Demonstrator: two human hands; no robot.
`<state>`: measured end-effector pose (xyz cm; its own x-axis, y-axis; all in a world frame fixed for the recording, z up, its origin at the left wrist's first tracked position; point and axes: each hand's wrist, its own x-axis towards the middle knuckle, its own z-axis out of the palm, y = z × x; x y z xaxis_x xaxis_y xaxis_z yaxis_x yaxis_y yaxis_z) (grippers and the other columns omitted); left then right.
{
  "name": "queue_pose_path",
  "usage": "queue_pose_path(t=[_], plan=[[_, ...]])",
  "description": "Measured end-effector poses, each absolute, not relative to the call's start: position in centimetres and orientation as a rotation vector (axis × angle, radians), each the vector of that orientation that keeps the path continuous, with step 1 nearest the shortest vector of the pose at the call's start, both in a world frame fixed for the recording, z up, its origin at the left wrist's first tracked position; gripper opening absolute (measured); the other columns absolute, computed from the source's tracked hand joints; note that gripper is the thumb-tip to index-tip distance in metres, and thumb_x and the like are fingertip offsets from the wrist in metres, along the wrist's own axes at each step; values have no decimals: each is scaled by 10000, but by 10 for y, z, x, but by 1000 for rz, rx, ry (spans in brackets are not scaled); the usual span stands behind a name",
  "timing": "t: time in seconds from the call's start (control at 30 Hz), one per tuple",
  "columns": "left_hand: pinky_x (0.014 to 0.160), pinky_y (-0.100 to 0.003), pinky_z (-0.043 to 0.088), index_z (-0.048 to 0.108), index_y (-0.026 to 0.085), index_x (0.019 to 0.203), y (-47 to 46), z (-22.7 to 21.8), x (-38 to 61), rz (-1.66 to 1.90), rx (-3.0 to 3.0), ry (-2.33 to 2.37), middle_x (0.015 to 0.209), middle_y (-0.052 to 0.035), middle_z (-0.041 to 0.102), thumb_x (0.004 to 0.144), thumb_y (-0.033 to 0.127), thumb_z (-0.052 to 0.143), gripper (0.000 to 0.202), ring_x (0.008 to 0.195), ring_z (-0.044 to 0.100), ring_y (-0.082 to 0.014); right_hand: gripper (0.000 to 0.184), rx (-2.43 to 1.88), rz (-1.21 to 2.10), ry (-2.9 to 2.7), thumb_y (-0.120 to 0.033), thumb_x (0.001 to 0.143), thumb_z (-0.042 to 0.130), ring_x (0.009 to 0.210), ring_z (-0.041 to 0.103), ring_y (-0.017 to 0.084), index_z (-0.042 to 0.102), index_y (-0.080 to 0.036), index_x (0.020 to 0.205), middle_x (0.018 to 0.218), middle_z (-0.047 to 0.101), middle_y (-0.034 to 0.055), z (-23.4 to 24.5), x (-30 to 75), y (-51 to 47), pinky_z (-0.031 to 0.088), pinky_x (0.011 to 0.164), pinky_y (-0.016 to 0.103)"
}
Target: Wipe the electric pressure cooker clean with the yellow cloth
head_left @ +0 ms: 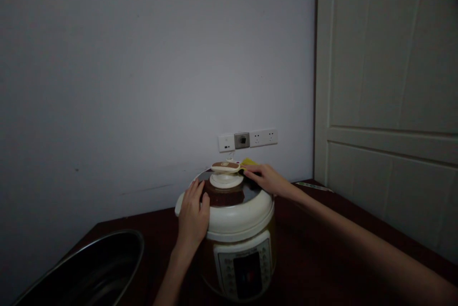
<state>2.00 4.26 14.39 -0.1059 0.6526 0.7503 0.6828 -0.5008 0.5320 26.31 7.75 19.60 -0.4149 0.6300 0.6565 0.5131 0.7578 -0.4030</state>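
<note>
On a dark wooden desk (304, 234) in the corner of a room, the head view shows a cream-and-brown electric pressure cooker (239, 218) standing below a white wall socket strip (247, 139). Its round stainless-steel lid (252, 190) carries a cream and brown knob handle (225, 168). The left hand (193, 215) lies against the near left of the lid, fingers spread over the edge. The right hand (266, 179) rests on the far right edge, fingers open, just beside a yellow cloth (249, 162). The hands are well apart, neither visibly clamped. A large stainless-steel basin (82, 268) sits at the desk's left corner, and a white panelled door (386, 106) stands to the right.
</note>
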Motion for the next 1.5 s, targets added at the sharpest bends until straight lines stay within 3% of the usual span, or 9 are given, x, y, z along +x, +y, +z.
queue_pose_path(t=[0.2,0.4,0.6,1.1,1.27,1.5], plan=[[1089,-461,291,612,143,1144,42,145,20,-1703,-2092,-1538,1304,-120,532,822,318,392,428,1253,440,-254,345,-1058,276,-2016,-378,876,456,849,670,273,732,-179,935,946,723,44,201,271,129,503,797,426],[1081,-453,307,615,126,1140,44,145,18,-1665,-2095,-1533,1302,-131,533,833,331,370,444,1247,449,-253,305,-777,339,-2117,-348,873,496,1112,572,221,668,-217,1088,1179,634,35,202,269,122,388,1001,418],[1074,-464,317,610,102,1144,44,145,17,-1606,-2109,-1522,1307,-140,526,855,326,345,451,1249,446,-254,294,-580,279,-2286,-327,891,509,1192,508,186,631,-243,1144,1226,608,41,199,263,70,363,1042,417],[1071,-478,323,603,51,1149,40,150,18,-1543,-2135,-1536,1295,-182,525,855,302,339,468,1250,442,-270,290,-876,286,-2170,-293,883,491,1006,632,216,661,-190,1094,1133,651,59,202,282,144,457,926,412],[1073,-471,319,606,60,1144,40,149,17,-1540,-2141,-1541,1300,-172,524,853,310,338,469,1250,442,-265,305,-709,290,-2238,-338,874,514,1112,576,202,654,-204,1109,1186,623,59,205,278,120,407,995,396],[1078,-458,314,608,78,1142,42,148,17,-1566,-2142,-1535,1311,-161,516,851,319,344,461,1252,440,-255,275,-601,216,-2420,-302,887,514,1111,576,169,645,-247,1121,1204,620,28,207,280,64,409,1007,355]])
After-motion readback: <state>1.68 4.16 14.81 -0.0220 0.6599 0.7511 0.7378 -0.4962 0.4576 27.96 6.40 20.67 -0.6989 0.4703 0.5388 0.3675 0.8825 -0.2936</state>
